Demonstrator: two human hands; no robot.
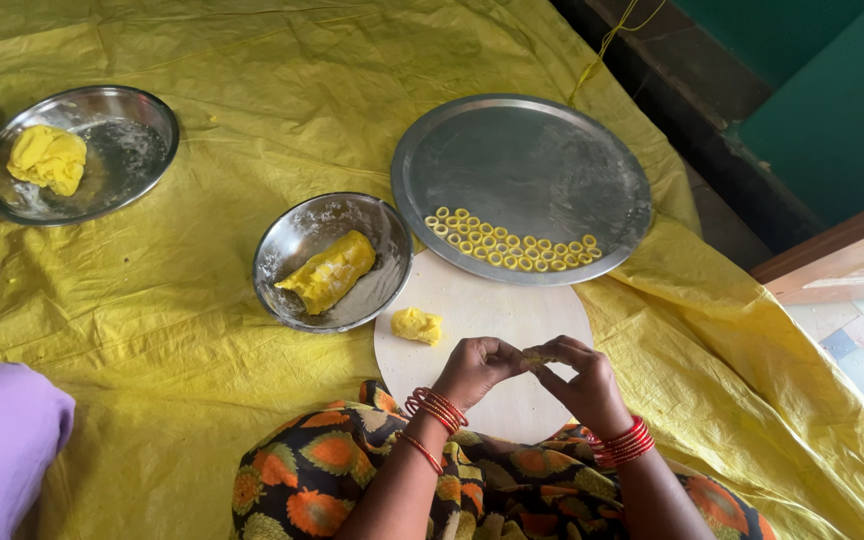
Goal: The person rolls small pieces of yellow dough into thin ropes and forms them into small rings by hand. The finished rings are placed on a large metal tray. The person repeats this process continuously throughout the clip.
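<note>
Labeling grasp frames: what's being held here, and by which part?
A small piece of yellow dough, pinched at its two ends between the fingertips of the left hand and right hand, above the round white board.

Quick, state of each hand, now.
Left hand: fingers closed, pinching the small dough piece.
Right hand: fingers closed, pinching the same piece.

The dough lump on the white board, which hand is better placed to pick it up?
Left. The left hand is on the same side as the dough lump and nearer it; the right hand lies farther off.
</note>
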